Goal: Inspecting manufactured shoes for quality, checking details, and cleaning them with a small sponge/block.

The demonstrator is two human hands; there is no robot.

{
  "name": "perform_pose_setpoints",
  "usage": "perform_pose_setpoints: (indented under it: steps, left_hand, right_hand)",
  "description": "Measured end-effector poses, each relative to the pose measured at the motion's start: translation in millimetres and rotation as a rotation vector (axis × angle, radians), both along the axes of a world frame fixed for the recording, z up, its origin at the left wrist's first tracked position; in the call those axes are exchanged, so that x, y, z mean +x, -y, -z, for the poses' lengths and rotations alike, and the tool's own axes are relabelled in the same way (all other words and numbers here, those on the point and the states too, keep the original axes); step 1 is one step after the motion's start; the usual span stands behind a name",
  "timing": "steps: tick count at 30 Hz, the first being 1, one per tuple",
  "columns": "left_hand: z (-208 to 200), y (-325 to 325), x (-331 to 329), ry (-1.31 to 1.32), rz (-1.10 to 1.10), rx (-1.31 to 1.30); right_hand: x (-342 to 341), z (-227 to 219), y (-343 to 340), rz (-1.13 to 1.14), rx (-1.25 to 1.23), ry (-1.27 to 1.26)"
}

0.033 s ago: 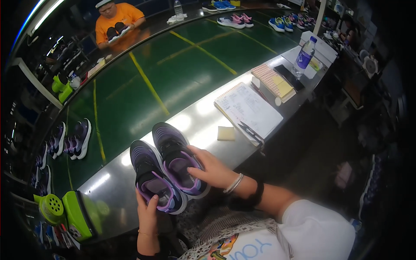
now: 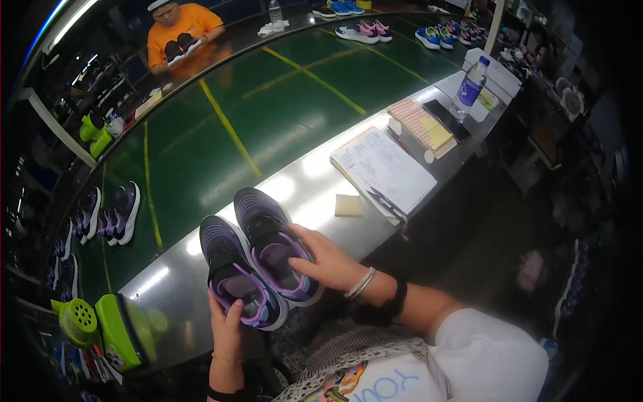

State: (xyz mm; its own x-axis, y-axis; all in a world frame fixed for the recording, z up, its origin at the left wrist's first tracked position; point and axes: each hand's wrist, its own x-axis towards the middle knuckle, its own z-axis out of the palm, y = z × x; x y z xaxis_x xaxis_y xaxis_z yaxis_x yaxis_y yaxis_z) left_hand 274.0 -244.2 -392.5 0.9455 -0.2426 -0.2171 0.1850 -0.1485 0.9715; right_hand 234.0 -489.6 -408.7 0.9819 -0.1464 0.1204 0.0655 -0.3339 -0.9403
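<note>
Two dark sneakers with purple lining and white soles are side by side in my hands, toes pointing away from me, above the near metal edge. My left hand (image 2: 226, 328) grips the left sneaker (image 2: 221, 244) at its heel end, the thumb over the collar. My right hand (image 2: 328, 260) is closed on the right sneaker (image 2: 260, 214), with the thumb inside its opening and the fingers along the outer side. The sneakers touch each other. Their undersides are hidden.
Beyond the metal ledge (image 2: 177, 288) runs a green conveyor belt (image 2: 194, 161) with yellow lines. More sneakers (image 2: 122, 214) stand at left. A notebook (image 2: 385, 167), black snips (image 2: 387, 203), a sponge-like pad (image 2: 348, 206) and a bottle (image 2: 471, 90) lie or stand rightward. A lime-green device (image 2: 120, 331) sits lower left. Opposite, a co-worker (image 2: 184, 33) holds shoes.
</note>
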Motion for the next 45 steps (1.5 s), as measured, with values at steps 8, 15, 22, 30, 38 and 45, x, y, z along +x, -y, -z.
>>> perform_pose_setpoints:
  steps: [8, 15, 22, 30, 38, 45]
  left_hand:
    - [32, -12, 11, 0.298, 0.086, 0.229]
    - [44, -6, 13, 0.325, -0.080, 0.114]
    - [46, 5, 6, 0.295, -0.150, -0.077]
    - [39, 11, 1, 0.238, -0.183, -0.154]
    - [39, 12, -1, 0.244, -0.216, -0.145]
    - [32, 16, 0, 0.239, -0.188, -0.134]
  right_hand:
    - [1, 5, 0, 0.026, 0.055, 0.003]
    - [7, 8, 0, 0.058, 0.086, 0.034]
    - [7, 23, -6, 0.144, 0.131, 0.113]
    - [2, 19, -7, 0.223, 0.023, 0.133]
    - [2, 18, -7, 0.232, -0.002, 0.164]
    - [2, 19, -5, 0.226, 0.027, 0.156]
